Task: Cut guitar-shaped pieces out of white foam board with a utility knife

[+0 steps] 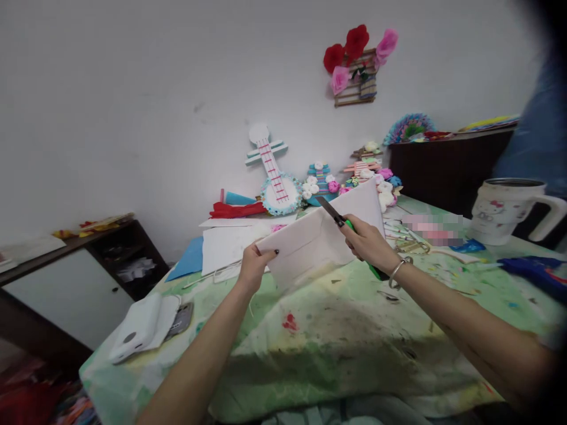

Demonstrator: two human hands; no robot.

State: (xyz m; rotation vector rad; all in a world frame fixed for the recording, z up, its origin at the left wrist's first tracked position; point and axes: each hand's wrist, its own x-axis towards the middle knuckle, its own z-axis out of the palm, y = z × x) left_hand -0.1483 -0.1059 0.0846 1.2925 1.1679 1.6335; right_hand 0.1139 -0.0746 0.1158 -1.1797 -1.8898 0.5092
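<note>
A white board (305, 245), like foam or thick card, is tilted up above the table. My left hand (253, 268) grips its left end, the thumb on the near face and the other fingers behind it. In my right hand (368, 241) is a utility knife (330, 209) with a green and black handle. Its dark blade is out, pointing up and left across the board's upper part. The fingers of my right hand are wrapped round the handle. Whether the blade touches the board I cannot tell.
A stained green cloth (305, 354) covers the table. White sheets (225, 251) and a paper banjo-like model (277, 177) stand behind the board. At right are a white mug (505, 209) and a blue glue gun (534, 273); at left lies a white case (139, 330).
</note>
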